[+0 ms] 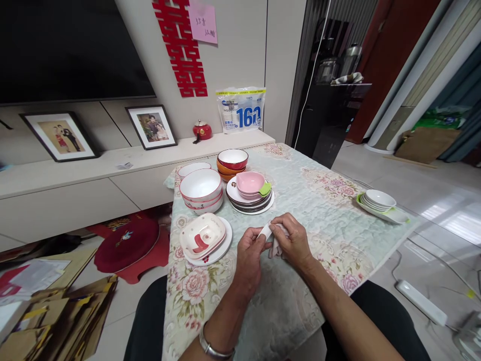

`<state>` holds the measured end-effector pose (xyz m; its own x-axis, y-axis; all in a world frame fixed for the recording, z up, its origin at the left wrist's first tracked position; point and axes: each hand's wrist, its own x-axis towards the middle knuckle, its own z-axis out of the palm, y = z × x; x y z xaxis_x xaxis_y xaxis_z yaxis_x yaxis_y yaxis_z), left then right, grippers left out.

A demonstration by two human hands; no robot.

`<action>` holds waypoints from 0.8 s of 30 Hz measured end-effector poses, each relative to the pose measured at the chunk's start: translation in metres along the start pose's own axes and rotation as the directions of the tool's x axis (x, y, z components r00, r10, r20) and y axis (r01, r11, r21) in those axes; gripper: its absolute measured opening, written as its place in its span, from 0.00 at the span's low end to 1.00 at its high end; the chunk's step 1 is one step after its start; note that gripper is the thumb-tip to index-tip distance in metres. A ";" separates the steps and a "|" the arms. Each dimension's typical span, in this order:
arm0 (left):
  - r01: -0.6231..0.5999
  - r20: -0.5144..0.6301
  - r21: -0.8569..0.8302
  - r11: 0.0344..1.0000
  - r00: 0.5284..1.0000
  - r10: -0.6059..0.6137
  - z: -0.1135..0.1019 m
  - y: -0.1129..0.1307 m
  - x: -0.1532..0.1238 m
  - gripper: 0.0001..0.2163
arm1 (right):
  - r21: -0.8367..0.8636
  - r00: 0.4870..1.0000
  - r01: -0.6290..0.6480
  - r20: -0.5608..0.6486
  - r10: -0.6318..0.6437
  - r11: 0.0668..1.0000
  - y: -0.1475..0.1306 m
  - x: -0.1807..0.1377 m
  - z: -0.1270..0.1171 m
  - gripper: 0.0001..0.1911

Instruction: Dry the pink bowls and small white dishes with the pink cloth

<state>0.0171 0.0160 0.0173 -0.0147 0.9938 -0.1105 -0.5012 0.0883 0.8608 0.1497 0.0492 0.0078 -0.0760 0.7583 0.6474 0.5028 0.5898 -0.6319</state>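
Note:
Over the table's near middle, both hands meet around a small white object (265,231); its kind is mostly hidden by fingers. My left hand (250,253) pinches it from the left. My right hand (293,241) is closed on a pale crumpled cloth (277,247), its thumb and fingers pressing at the white object. Just left of the hands, a rectangular patterned dish (201,235) rests on a white plate (225,245). Beyond them, a pink bowl (251,181) with a green handle tops a stack of plates (252,204).
White bowls with red rims (201,186) stand stacked at the table's left, near a red bowl (233,158) on orange ones. Small white dishes (380,198) sit on a long dish at the right edge. A floral cloth (296,188) covers the table; a red stool (130,240) stands left.

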 end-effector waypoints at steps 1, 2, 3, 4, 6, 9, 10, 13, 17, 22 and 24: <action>0.002 -0.001 0.002 1.000 1.000 -0.002 0.000 0.000 0.000 0.08 | -0.002 1.000 0.020 0.012 -0.020 1.000 -0.001 0.000 0.000 0.03; 0.005 -0.005 0.001 1.000 1.000 -0.005 0.000 0.001 0.000 0.08 | -0.002 0.999 0.042 0.027 -0.042 0.999 -0.002 -0.001 0.000 0.03; 0.011 -0.010 0.001 1.000 1.000 -0.011 0.001 0.002 0.000 0.07 | -0.001 0.997 0.062 0.043 -0.062 0.998 -0.003 -0.001 0.000 0.03; 0.015 -0.013 0.001 1.000 1.000 -0.015 0.001 0.002 0.000 0.07 | 0.004 0.996 0.076 0.056 -0.076 0.997 -0.003 -0.001 0.000 0.03; 0.018 -0.016 0.008 1.000 1.000 -0.018 0.002 0.003 0.000 0.06 | 0.016 0.995 0.078 0.068 -0.079 0.997 -0.003 -0.001 0.000 0.03; 0.007 -0.018 0.050 0.999 1.000 -0.006 0.002 0.003 0.000 0.06 | 0.018 0.999 0.033 0.038 -0.033 0.999 -0.001 0.001 -0.001 0.03; 0.003 -0.025 0.065 0.998 1.000 -0.002 0.001 0.002 0.000 0.06 | 0.013 1.000 0.021 0.022 -0.021 1.000 -0.001 0.001 -0.001 0.03; -0.002 -0.030 0.077 0.997 1.000 0.005 0.001 0.001 0.000 0.06 | 0.003 0.999 0.041 0.008 -0.041 0.999 -0.002 0.000 -0.001 0.03; -0.004 -0.024 0.060 0.998 1.000 0.005 0.000 0.001 0.000 0.06 | 0.013 0.990 0.126 0.060 -0.127 0.992 -0.006 0.000 0.000 0.04; -0.009 -0.002 0.100 0.995 1.000 0.010 -0.001 0.000 0.000 0.06 | 0.010 0.997 0.075 0.031 -0.076 0.997 -0.003 0.001 -0.001 0.03; -0.014 -0.005 0.131 0.991 1.000 0.014 -0.001 -0.001 0.001 0.05 | 0.003 0.998 0.067 0.008 -0.067 0.998 -0.003 0.001 -0.001 0.03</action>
<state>0.0167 0.0165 0.0163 -0.0258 0.9946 -0.1005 -0.3830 0.0830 0.9200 0.1492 0.0479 0.0105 -0.1162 0.7194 0.6848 0.4938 0.6401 -0.5886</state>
